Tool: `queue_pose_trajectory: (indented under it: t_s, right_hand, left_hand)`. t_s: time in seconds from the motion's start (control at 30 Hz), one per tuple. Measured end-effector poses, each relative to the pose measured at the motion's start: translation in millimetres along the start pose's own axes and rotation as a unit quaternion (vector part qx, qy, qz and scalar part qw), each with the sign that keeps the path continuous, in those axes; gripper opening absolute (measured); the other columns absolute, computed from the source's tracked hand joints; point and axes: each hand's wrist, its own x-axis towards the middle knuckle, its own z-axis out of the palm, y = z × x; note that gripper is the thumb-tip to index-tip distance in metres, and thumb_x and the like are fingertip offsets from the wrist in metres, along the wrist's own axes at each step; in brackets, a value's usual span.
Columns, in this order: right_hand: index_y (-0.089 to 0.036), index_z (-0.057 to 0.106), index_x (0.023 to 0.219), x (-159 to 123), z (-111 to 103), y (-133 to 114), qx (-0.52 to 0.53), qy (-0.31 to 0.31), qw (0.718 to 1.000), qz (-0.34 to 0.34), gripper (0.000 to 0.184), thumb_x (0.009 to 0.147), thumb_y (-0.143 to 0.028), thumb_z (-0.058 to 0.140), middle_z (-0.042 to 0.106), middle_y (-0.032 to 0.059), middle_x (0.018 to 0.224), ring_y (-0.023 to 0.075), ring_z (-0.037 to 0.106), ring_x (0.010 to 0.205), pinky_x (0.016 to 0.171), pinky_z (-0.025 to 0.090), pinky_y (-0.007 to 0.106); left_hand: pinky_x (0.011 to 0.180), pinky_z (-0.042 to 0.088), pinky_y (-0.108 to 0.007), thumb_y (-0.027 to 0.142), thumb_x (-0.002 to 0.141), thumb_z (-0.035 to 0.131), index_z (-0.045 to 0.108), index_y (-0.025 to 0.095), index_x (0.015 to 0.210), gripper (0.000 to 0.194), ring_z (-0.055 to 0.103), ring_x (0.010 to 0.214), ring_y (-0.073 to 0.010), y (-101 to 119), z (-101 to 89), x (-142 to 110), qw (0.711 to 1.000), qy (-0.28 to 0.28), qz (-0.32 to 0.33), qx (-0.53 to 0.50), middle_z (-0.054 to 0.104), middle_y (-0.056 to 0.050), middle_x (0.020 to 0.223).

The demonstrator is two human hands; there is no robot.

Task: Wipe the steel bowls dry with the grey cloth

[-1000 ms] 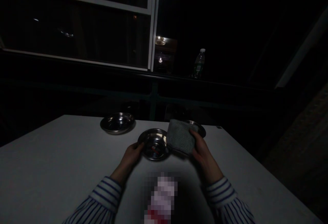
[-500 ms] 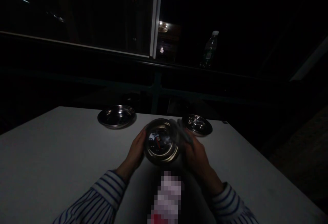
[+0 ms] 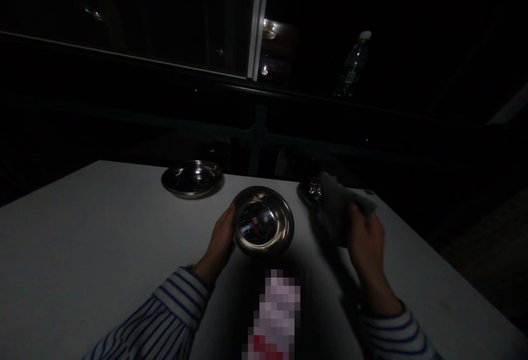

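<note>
My left hand [image 3: 219, 242] grips the left rim of a shiny metal bowl [image 3: 284, 218], which is tilted so its inside faces me. A small red and white mark shows on the bowl's bottom. Off to the right, my right hand [image 3: 368, 253] is closed on a grey cloth [image 3: 336, 206], held apart from the bowl. Behind the cloth, and partly hidden by it, stands a second metal bowl [image 3: 309, 188]. A wider metal bowl [image 3: 192, 180] sits at the far left edge of the table.
The white table [image 3: 103, 239] ends just behind the bowls. Beyond it, a clear plastic bottle [image 3: 353, 66] with a white cap stands on a dark ledge beside a window frame [image 3: 256, 25]. A pixelated patch covers the front middle. The surroundings are very dark.
My right hand has moved right with the cloth, away from the held bowl's rim. The cloth now covers part of the right bowl. My left hand keeps its grip.
</note>
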Motion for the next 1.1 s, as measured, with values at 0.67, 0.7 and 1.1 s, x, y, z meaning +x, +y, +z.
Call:
queue_pose_trajectory:
  t_s: [0.67,0.7,1.1]
  right_hand:
    - [-0.012,0.055,0.108,-32,73,-20,-0.317,-0.402,0.840,-0.181,0.034,0.088,-0.025,0.031,0.063,0.0188,0.099,0.0289,0.058,0.092,0.078,0.040,0.041]
    - [-0.012,0.055,0.108,-33,78,-19,-0.312,-0.414,0.835,-0.182,0.034,0.088,-0.026,0.030,0.063,0.0185,0.100,0.0285,0.059,0.092,0.078,0.041,0.040]
    - [-0.021,0.065,0.101,-24,109,9,-0.202,-0.614,0.718,-0.259,0.027,0.078,-0.014,0.054,0.059,0.0055,0.115,0.0201,0.050,0.109,0.097,0.035,0.033]
  left_hand:
    - [0.071,0.046,-0.033,0.042,0.075,0.047,0.067,0.012,0.086,0.037,0.063,0.080,-0.0237,-2,-9.7,-6,0.978,0.048,0.032,0.202,0.070,-0.012,0.087]
    - [0.071,0.046,-0.033,0.042,0.075,0.047,0.067,0.013,0.085,0.036,0.063,0.079,-0.0237,-2,-9.5,-6,0.979,0.042,0.035,0.198,0.071,-0.012,0.085]
    - [0.072,0.046,-0.031,0.034,0.079,0.040,0.066,0.014,0.084,0.033,0.063,0.078,-0.0214,2,-4.0,-9,0.985,0.015,0.060,0.160,0.071,-0.007,0.081]
